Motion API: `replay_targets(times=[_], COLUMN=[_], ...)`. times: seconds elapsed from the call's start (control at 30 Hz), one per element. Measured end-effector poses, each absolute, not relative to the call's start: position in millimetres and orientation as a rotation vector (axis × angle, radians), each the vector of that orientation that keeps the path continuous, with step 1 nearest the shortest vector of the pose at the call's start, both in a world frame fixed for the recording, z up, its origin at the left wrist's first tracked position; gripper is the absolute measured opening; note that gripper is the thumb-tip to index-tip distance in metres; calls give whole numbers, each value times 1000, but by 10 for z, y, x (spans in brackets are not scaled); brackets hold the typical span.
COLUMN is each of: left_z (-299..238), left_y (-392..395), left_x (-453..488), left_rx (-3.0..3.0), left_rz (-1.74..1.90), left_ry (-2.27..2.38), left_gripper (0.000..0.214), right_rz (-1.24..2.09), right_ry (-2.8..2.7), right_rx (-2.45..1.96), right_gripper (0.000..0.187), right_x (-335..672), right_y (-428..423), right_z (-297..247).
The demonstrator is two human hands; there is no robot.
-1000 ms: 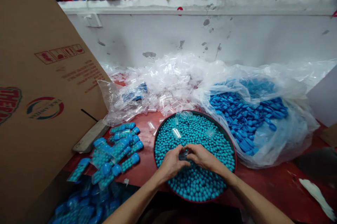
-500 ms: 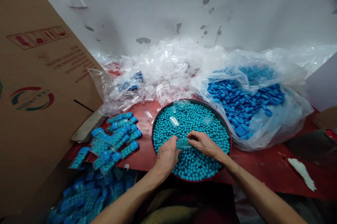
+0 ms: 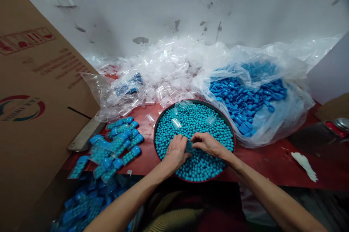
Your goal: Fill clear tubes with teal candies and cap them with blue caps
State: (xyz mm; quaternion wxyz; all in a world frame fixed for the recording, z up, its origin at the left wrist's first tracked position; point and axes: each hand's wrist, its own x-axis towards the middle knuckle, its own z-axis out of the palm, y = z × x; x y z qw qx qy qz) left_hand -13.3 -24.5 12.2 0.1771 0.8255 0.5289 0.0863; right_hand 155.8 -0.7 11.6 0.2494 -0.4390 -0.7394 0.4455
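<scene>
A round dark tray (image 3: 231, 133) with a red rim holds a heap of small teal balls (image 3: 196, 123). Both my hands rest over the balls near the tray's front. My left hand (image 3: 176, 152) and my right hand (image 3: 207, 144) meet on a small clear tube (image 3: 189, 147) partly filled with teal balls; fingers of both are closed on it. A few empty clear tubes (image 3: 176, 123) lie on the balls farther back.
Filled tubes with blue caps (image 3: 117, 144) lie left of the tray and spill below the table edge. Behind are a pile of empty clear tubes (image 3: 166, 72) and a plastic bag of blue caps (image 3: 245, 97). A large cardboard box (image 3: 32, 97) stands at left; white wall behind.
The view tilted down, so everything shifted up in the frame. My hands stayed together over the balls, closing in on the tube between them.
</scene>
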Motion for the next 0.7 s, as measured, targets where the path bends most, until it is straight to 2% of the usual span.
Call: replay_targets(times=[0.1,0.2,0.4,0.57,0.7], left_z=[115,39,1,95,95], left_y=[-286,-351,-343,-301,-353], left_x=[-82,-46,-72,-114,-109], left_rx=[2423,2444,2437,2462,2337], left_rz=[162,203,42,-13,35], left_ry=[1457,1551,1512,1368,1532], left_gripper=[37,41,33,36,28], right_rz=[1198,1022,930,538,578], right_ry=[-2044,-2063,-2395,-2422,-2557], right_rx=[-1155,-1165,-1193,-1281,-1301], right_gripper=[10,13,16,27,26], right_x=[1494,1439,1447,1023,717], right_y=[-26,-76,168,629,847], right_z=[128,138,295,441,353])
